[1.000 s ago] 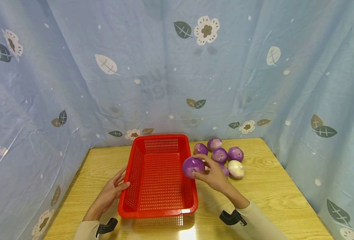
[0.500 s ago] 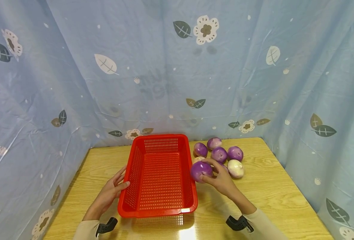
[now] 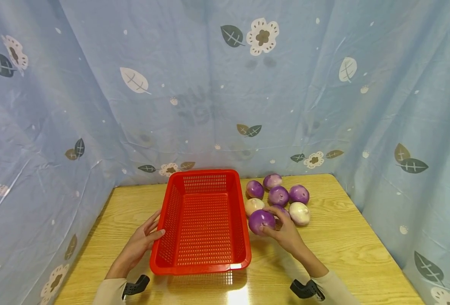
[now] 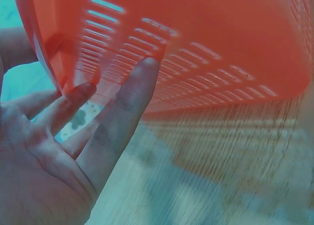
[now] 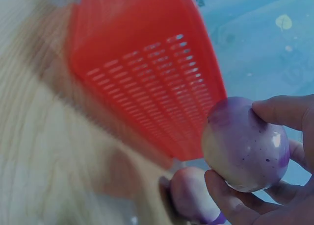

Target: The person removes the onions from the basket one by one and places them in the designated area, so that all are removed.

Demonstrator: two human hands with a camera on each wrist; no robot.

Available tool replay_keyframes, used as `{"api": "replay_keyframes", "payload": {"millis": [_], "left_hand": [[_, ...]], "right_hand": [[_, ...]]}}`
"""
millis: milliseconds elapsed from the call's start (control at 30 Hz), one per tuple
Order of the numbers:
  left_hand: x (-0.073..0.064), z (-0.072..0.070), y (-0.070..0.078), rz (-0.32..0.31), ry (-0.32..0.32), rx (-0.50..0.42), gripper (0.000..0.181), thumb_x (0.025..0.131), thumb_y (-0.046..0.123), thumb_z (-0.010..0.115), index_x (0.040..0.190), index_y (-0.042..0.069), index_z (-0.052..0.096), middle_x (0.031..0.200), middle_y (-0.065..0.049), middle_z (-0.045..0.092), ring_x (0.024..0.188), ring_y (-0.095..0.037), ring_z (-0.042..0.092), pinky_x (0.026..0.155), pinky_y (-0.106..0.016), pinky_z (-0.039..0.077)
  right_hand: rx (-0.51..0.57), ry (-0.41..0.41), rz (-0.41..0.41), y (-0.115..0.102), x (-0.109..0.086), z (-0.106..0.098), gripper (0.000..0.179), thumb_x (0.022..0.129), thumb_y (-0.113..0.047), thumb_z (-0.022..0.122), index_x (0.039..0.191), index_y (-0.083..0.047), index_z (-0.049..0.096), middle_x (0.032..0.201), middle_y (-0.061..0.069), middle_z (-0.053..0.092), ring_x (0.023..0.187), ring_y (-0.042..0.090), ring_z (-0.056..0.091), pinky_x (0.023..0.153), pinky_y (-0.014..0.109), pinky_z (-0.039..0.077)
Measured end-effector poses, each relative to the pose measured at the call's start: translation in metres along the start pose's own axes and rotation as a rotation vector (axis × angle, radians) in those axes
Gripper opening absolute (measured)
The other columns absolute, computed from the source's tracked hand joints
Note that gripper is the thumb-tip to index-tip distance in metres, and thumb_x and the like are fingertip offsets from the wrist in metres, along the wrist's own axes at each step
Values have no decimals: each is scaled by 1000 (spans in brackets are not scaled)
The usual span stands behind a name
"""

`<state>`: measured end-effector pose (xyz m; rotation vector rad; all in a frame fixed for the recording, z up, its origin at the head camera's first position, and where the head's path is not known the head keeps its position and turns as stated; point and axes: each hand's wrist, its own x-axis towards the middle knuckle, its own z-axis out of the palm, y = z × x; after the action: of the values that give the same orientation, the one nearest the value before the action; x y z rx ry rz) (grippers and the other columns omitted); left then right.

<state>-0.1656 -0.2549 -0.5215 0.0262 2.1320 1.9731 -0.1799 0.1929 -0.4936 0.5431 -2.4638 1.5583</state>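
Note:
A red plastic basket (image 3: 206,228) with slotted walls stands on the wooden table, and nothing lies inside it. My left hand (image 3: 143,241) holds its left side, thumb over the rim and fingers (image 4: 132,92) along the outer wall. Just outside the basket's right wall, my right hand (image 3: 286,233) grips a purple-and-white turnip (image 3: 261,222) between thumb and fingers. In the right wrist view that turnip (image 5: 248,144) shows a pale lower part and hangs above another turnip (image 5: 194,194). Behind the hand lie several more, among them a pale turnip (image 3: 254,206) close to the basket.
The loose turnips form a cluster right of the basket, with a white one (image 3: 299,213) at its right front and a purple one (image 3: 273,181) at the back. A blue patterned curtain (image 3: 194,106) hangs along the back and sides of the table (image 3: 347,237).
My right hand has moved right and down from over the basket's right rim, carrying the turnip, and the pale turnip behind has come into view. The left hand stays on the basket.

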Motion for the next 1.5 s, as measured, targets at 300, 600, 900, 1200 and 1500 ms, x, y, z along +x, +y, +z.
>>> {"api": "replay_keyframes", "payload": {"millis": [300, 600, 900, 1200, 1500], "left_hand": [[-2, 0, 1, 17, -36, -17, 75, 99, 18, 58, 159, 27, 14, 163, -20, 16, 124, -34, 58, 86, -46, 59], [-3, 1, 3, 4, -21, -13, 76, 98, 18, 59, 159, 27, 15, 163, -20, 15, 125, -35, 57, 87, -47, 58], [-1, 1, 4, 1, -16, -6, 76, 97, 19, 60, 158, 29, 15, 163, -16, 20, 123, -31, 59, 86, -46, 59], [-3, 1, 4, 11, -19, 17, 76, 97, 19, 60, 159, 28, 15, 163, -17, 20, 122, -35, 60, 86, -45, 59], [-4, 1, 3, 20, -31, 12, 77, 98, 19, 60, 159, 27, 14, 163, -19, 17, 124, -37, 58, 86, -46, 59]], "right_hand": [[-73, -24, 46, 33, -3, 9, 50, 81, -7, 77, 128, -4, 59, 125, 16, 63, 113, 32, 59, 91, 31, 53], [-132, -52, 74, 42, -3, 16, 52, 80, 1, 75, 130, -3, 57, 128, 16, 63, 120, 34, 57, 100, 49, 49], [-168, -27, 48, 51, -2, 22, 50, 79, 2, 75, 127, -4, 60, 125, 14, 65, 119, 38, 59, 101, 57, 46], [-239, 7, 30, 57, 0, 23, 54, 76, 3, 77, 126, -5, 60, 126, 16, 65, 118, 39, 60, 100, 58, 46], [-299, 48, -59, 47, -5, 14, 50, 76, 4, 76, 124, -2, 62, 126, 15, 65, 118, 34, 61, 94, 52, 52]]}}
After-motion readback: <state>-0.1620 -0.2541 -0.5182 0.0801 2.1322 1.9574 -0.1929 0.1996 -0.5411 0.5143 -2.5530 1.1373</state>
